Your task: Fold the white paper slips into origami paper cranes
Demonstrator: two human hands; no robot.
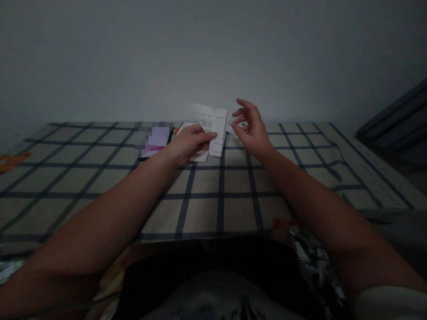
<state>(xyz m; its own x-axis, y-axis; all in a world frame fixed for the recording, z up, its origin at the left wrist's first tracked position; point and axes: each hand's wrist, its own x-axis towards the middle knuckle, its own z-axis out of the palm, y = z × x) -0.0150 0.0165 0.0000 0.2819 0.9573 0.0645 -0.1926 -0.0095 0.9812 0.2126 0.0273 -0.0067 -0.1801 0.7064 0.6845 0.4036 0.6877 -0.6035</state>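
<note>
My left hand is closed in a pinch on a white paper receipt, holding it upright a little above the checked cloth. Another white paper lies flat under that hand. My right hand hovers just right of the receipt with its fingers apart and curled, holding nothing. A further scrap of white paper shows behind its fingers.
A purple and white card or booklet, partly blurred, lies on the cloth left of my left hand. A plain wall rises behind. Dark fabric lies at the right edge, and an orange patch at the far left.
</note>
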